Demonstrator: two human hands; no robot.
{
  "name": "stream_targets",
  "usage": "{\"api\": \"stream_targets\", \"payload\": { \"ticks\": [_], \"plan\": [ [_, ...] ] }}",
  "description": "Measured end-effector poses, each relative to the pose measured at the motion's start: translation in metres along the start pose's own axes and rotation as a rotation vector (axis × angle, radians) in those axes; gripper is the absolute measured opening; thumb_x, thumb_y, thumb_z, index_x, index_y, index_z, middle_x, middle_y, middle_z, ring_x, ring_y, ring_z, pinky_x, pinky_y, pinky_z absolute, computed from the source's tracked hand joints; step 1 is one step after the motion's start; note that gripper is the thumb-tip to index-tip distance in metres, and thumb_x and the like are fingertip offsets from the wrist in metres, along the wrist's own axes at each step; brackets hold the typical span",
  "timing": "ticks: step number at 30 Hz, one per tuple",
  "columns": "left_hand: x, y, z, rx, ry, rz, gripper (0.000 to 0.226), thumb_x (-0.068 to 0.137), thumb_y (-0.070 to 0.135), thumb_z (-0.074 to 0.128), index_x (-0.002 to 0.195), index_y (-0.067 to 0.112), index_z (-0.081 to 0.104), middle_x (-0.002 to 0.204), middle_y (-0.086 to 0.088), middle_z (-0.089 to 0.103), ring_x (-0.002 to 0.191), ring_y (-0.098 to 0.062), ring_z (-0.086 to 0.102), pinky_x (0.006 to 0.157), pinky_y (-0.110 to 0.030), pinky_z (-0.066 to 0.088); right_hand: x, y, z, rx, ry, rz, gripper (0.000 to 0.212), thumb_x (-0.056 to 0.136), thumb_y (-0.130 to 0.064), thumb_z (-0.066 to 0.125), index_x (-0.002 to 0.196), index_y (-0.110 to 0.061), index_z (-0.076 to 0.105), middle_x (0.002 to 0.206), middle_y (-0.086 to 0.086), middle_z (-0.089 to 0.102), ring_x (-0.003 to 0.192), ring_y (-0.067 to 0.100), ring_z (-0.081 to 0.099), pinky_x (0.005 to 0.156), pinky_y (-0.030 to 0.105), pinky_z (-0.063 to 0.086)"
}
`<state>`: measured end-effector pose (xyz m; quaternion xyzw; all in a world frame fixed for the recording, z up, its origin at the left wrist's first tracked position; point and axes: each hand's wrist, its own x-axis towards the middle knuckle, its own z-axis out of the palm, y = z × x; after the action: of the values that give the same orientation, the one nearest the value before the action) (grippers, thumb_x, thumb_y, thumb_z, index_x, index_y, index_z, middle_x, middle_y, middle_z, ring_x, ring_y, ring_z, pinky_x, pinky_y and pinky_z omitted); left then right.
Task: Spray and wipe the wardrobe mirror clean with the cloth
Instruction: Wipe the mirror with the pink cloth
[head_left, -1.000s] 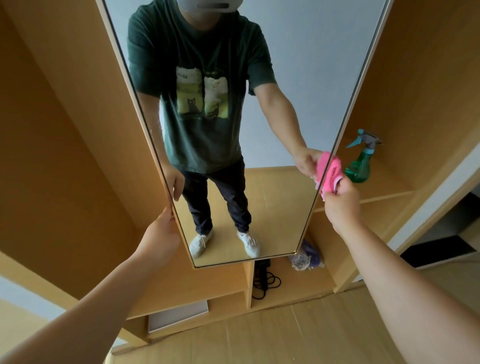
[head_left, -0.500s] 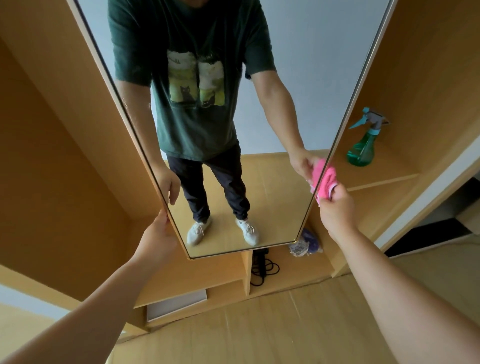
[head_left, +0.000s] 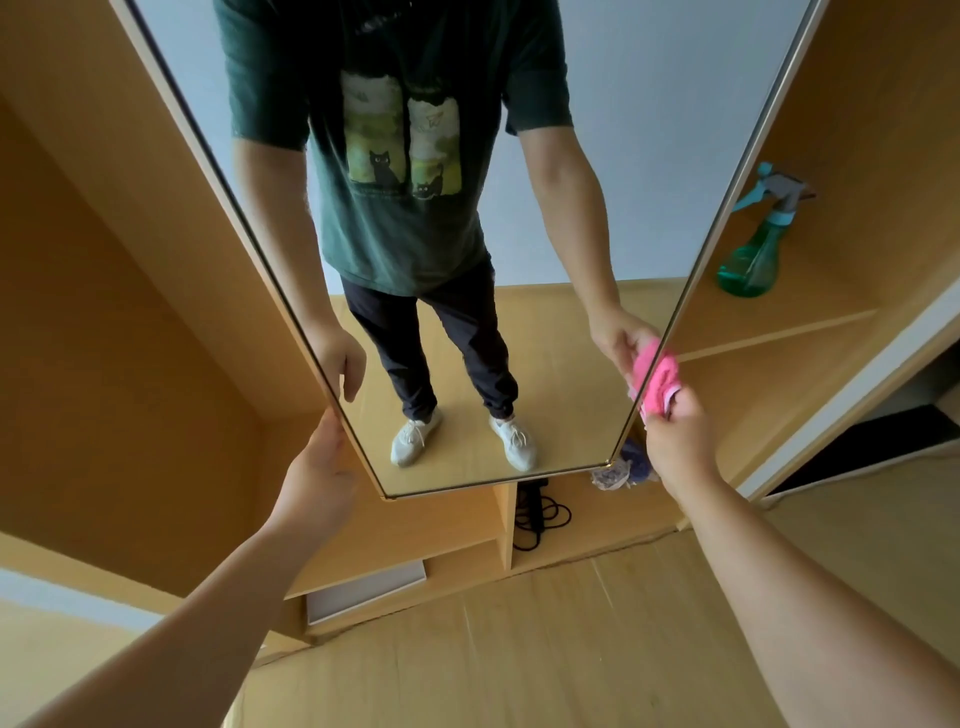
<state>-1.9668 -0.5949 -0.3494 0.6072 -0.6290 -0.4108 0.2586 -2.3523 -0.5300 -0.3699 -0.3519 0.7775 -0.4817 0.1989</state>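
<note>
Left of centre, the left hand (head_left: 317, 478) curls its fingers round the left edge of the tall, thin-framed wardrobe mirror (head_left: 597, 130), seemingly to steady the panel against the push of wiping. At lower right, the right hand (head_left: 680, 447) pinches a bunched pink fluffy cloth (head_left: 660, 376) against the mirror's right edge. The translucent green spray bottle (head_left: 753, 254) stands on the pale wooden shelf (head_left: 810, 306) at right, probably parked within reach for respraying.
</note>
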Motion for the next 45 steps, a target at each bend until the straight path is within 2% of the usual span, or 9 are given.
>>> {"api": "stream_targets", "payload": {
  "ticks": [8, 14, 21, 28, 32, 35, 38, 41, 45],
  "plan": [
    [-0.003, -0.022, 0.009, -0.016, -0.006, -0.003, 0.093, 0.077, -0.021, 0.041, 0.150, 0.033, 0.022, 0.145, 0.009, 0.043, 0.138, -0.010, 0.036, 0.089, -0.017, 0.040, -0.011, 0.024, 0.017, 0.037, 0.007, 0.031, 0.033, 0.100, -0.019, 0.045, 0.069, -0.027, 0.042, 0.063, 0.003, 0.048, 0.059, 0.022, 0.045, 0.053, 0.029, 0.036],
    [-0.012, -0.019, 0.018, -0.059, 0.000, 0.072, 0.110, 0.076, -0.028, 0.034, 0.123, 0.071, 0.027, 0.129, 0.033, 0.045, 0.133, -0.002, 0.038, 0.087, -0.009, 0.040, -0.015, 0.044, 0.032, -0.004, 0.010, 0.063, 0.041, 0.101, -0.016, 0.039, 0.065, -0.034, 0.035, 0.055, -0.004, 0.041, 0.042, 0.010, 0.039, 0.040, 0.019, 0.030],
    [-0.014, -0.018, 0.024, -0.101, 0.045, 0.101, 0.099, 0.076, -0.030, 0.030, 0.146, 0.041, 0.025, 0.138, 0.014, 0.047, 0.133, -0.006, 0.041, 0.111, -0.030, 0.032, -0.016, 0.069, 0.049, -0.023, -0.007, 0.114, 0.042, 0.098, -0.008, 0.039, 0.068, -0.036, 0.033, 0.062, -0.010, 0.039, 0.055, 0.006, 0.037, 0.051, 0.020, 0.029],
    [-0.015, -0.013, 0.024, -0.049, 0.012, 0.045, 0.100, 0.077, -0.028, 0.030, 0.150, 0.037, 0.016, 0.143, 0.014, 0.040, 0.135, -0.004, 0.036, 0.109, -0.026, 0.030, -0.018, 0.072, 0.044, 0.021, -0.026, 0.162, 0.020, 0.099, -0.010, 0.042, 0.083, -0.018, 0.051, 0.068, -0.002, 0.048, 0.062, 0.017, 0.042, 0.050, 0.023, 0.031],
    [-0.017, -0.008, 0.015, -0.005, -0.046, -0.024, 0.094, 0.077, -0.024, 0.033, 0.151, 0.033, 0.019, 0.143, 0.014, 0.039, 0.137, -0.005, 0.033, 0.112, -0.032, 0.028, -0.028, 0.053, 0.024, 0.070, -0.001, 0.135, 0.033, 0.100, -0.018, 0.047, 0.068, -0.029, 0.046, 0.061, -0.008, 0.043, 0.057, 0.015, 0.039, 0.044, 0.016, 0.030],
    [-0.025, 0.001, 0.006, 0.100, -0.057, -0.103, 0.068, 0.085, -0.015, 0.039, 0.146, 0.014, 0.034, 0.134, 0.005, 0.046, 0.130, -0.016, 0.042, 0.102, -0.026, 0.035, -0.040, 0.025, 0.001, 0.129, -0.018, 0.118, 0.012, 0.097, -0.016, 0.053, 0.089, -0.019, 0.061, 0.071, -0.004, 0.057, 0.062, 0.015, 0.051, 0.043, 0.008, 0.035],
    [-0.034, 0.020, -0.001, 0.243, -0.089, -0.121, 0.033, 0.091, -0.002, 0.046, 0.119, 0.004, 0.060, 0.115, -0.011, 0.064, 0.099, -0.023, 0.060, 0.079, -0.031, 0.049, -0.053, -0.003, -0.024, 0.191, -0.021, 0.140, 0.016, 0.093, -0.004, 0.053, 0.100, -0.013, 0.065, 0.081, 0.002, 0.065, 0.071, 0.018, 0.059, 0.048, 0.014, 0.041],
    [-0.052, 0.055, -0.005, 0.242, -0.219, -0.060, 0.026, 0.091, -0.001, 0.048, 0.100, 0.016, 0.067, 0.108, -0.012, 0.067, 0.097, -0.025, 0.064, 0.081, -0.028, 0.049, -0.070, -0.042, -0.050, 0.235, -0.035, 0.151, 0.040, 0.085, 0.008, 0.046, 0.111, -0.017, 0.065, 0.096, 0.004, 0.069, 0.092, 0.023, 0.066, 0.063, 0.031, 0.056],
    [-0.076, 0.122, -0.003, 0.219, -0.370, 0.101, 0.027, 0.095, 0.008, 0.048, 0.117, 0.017, 0.062, 0.112, 0.000, 0.067, 0.101, -0.012, 0.063, 0.086, -0.020, 0.049, -0.097, -0.115, -0.082, 0.273, -0.140, 0.000, 0.045, 0.087, 0.014, 0.045, 0.107, -0.024, 0.057, 0.096, -0.008, 0.063, 0.087, 0.007, 0.059, 0.055, 0.012, 0.051]
  ]
}}
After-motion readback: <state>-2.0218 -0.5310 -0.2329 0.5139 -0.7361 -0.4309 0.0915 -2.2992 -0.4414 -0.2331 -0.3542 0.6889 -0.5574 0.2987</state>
